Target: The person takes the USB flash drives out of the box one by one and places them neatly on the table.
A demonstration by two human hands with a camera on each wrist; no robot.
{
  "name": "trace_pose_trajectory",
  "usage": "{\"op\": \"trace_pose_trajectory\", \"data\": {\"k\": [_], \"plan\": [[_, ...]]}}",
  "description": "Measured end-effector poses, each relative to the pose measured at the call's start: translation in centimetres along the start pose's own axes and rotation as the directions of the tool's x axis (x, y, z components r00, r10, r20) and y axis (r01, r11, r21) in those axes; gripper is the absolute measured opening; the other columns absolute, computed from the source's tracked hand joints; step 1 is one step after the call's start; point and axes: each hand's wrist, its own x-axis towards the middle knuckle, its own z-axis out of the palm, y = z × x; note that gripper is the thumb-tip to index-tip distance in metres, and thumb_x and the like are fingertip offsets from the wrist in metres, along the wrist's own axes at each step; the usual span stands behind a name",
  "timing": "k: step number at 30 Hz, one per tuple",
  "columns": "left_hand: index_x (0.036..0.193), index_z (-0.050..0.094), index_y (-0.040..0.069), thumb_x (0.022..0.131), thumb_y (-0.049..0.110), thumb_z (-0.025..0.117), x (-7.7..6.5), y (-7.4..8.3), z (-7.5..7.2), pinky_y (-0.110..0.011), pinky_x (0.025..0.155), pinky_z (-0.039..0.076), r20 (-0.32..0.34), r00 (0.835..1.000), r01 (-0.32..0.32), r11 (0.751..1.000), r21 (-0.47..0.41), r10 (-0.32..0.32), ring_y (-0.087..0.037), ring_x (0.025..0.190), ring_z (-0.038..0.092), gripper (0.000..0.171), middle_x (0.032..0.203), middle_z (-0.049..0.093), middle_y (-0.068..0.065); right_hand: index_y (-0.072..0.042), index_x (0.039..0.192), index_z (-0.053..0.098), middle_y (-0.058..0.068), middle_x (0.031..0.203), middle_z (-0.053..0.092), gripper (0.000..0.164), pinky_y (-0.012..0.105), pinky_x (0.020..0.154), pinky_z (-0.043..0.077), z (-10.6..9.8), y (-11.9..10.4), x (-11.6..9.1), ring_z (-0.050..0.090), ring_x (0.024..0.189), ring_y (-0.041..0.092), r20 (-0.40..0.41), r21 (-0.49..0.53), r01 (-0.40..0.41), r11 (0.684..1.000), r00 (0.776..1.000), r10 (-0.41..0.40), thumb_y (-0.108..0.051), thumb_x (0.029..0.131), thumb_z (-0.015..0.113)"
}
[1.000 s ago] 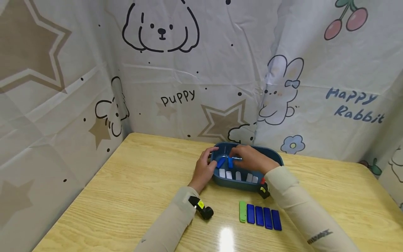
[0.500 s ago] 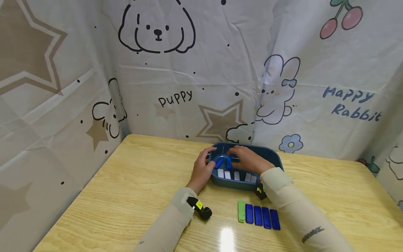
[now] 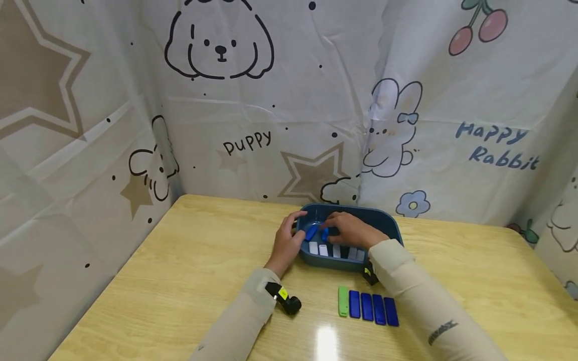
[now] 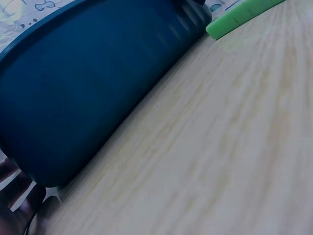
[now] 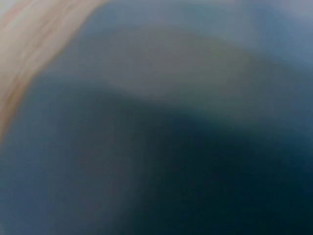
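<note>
Blue piece [image 3: 325, 234] sits inside the bin [image 3: 331, 262]; the right hand [image 3: 353, 229] appears to pinch it, the left hand [image 3: 285, 245] holds the bin. Positioning seems under way; next likely calls for fingertip care beside another piece [image 3: 311, 232].

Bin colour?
Dark teal-blue, plain; the bin shows best in the head view.

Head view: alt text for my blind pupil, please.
A person's right hand reaches into a blue tub of white pieces and blue pieces; the left hand holds its end. One green strip and four blue strips lie on the table.
</note>
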Motion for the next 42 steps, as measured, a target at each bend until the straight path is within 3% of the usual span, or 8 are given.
{"op": "trace_pose_trajectory", "data": {"k": [6,20,27,35,42], "plan": [[0.132,0.054,0.022,0.084,0.007,0.050,-0.64,-0.31,0.11,-0.047,0.100,0.041,-0.001,1.000,0.010,1.000,-0.007,-0.010,-0.028,0.122,0.047,0.051,0.140,0.047,-0.003,-0.012,0.116,0.069,0.014,0.129,0.058,0.031,0.049,0.100,0.041,0.73,-0.29,-0.29,0.052,0.119,0.032,0.024,0.014,-0.047,0.999,0.999,0.046,-0.018,0.086,0.070],[0.132,0.054,0.020,0.085,0.007,0.049,-0.04,-0.11,-0.05,-0.048,0.100,0.039,-0.010,1.000,-0.028,1.000,-0.002,0.028,-0.027,0.121,0.047,0.049,0.141,0.047,-0.003,-0.014,0.112,0.070,0.012,0.127,0.059,0.029,0.047,0.100,0.042,0.13,-0.19,0.14,0.053,0.119,0.030,0.013,-0.002,-0.067,0.998,0.998,0.067,-0.019,0.084,0.074],[0.133,0.053,0.020,0.085,0.007,0.049,0.10,-0.20,-0.05,-0.048,0.099,0.040,-0.006,1.000,-0.026,1.000,-0.015,0.026,-0.028,0.120,0.048,0.051,0.140,0.047,-0.003,-0.011,0.123,0.065,0.010,0.125,0.059,0.042,0.046,0.099,0.043,-0.12,-0.36,0.27,0.054,0.117,0.028,0.033,0.007,-0.128,0.992,0.991,0.127,-0.022,0.083,0.075],[0.134,0.053,0.020,0.086,0.005,0.049,0.20,0.12,0.07,-0.047,0.101,0.041,0.002,1.000,-0.017,0.999,-0.027,0.017,-0.028,0.121,0.047,0.050,0.140,0.046,-0.005,-0.012,0.120,0.066,0.009,0.128,0.058,0.040,0.045,0.102,0.041,-0.03,-0.19,0.31,0.052,0.121,0.027,0.038,0.012,-0.156,0.988,0.987,0.155,-0.022,0.083,0.075],[0.134,0.052,0.020,0.085,0.006,0.049,0.15,-0.12,0.14,-0.047,0.101,0.040,0.000,1.000,-0.013,1.000,-0.019,0.013,-0.028,0.123,0.047,0.051,0.142,0.046,-0.005,-0.012,0.117,0.068,0.010,0.120,0.060,0.035,0.044,0.095,0.046,0.27,-0.02,0.24,0.057,0.112,0.026,0.021,0.013,-0.127,0.992,0.992,0.127,-0.024,0.084,0.074]]}}
